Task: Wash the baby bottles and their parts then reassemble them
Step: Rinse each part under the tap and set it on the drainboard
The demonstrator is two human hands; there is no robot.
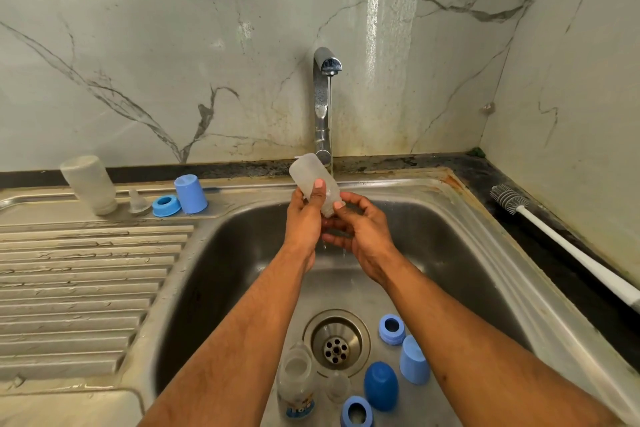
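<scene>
A: Far left, on the drainboard [86, 274], a bottle [89, 184] stands upside down, base up, leaning a touch left. Just right of it sit a clear teat [137, 201], a blue ring [166, 205] and a pale blue cap [190, 193], mouth down.

B: And the one in play?

A: Held bottle [313, 184] is over the sink [460, 218], right under the tap [323, 104]. Long axis runs on a slant: base up and to the left, neck down and to the right, with a thin stream of water running beside it.

B: Hands?

A: Left hand [304, 218] comes up from below with the fingers wrapped round the body and the thumb pressed on its near side. Right hand [360, 229] is curled round the neck end, thumb tip on the plastic, fingers cupped beneath. Water drips off them. Both forearms reach up from the bottom edge and meet at the bottle.

B: Down in the basin?

A: Near the drain [336, 343], a second bottle [296, 381] lies with its mouth toward the drain. Next to it is a clear teat, hard to make out. Then a blue ring [356, 411], a dark blue cap [381, 385], another ring [391, 329] and a pale cap [414, 359].

B: Far right?

A: A brush [568, 246] lies on the dark counter [540, 236], bristles toward the wall.
</scene>
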